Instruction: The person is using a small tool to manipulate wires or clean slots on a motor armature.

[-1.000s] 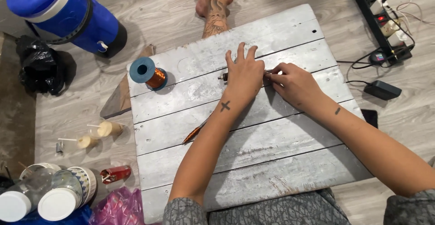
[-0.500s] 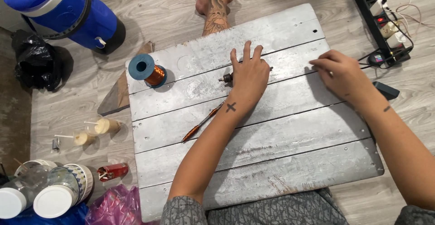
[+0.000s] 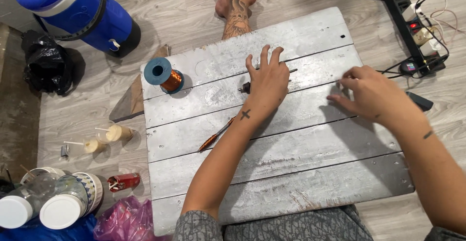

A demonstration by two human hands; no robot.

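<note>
Pressing flat, fingers spread, left hand pins a thin metal rod lying left-right across the wooden board; right hand hovers, loosely curled, holding nothing.

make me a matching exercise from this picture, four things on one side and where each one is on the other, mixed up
Things:
1. left hand
2. right hand
3. copper wire spool
4. blue water cooler

Places:
A. on the floor, beyond the board's far left corner
B. flat on a small rod on the grey plank board
C. over the board's right side
D. standing on the board's far left corner

Pairs: 1-B, 2-C, 3-D, 4-A
</note>
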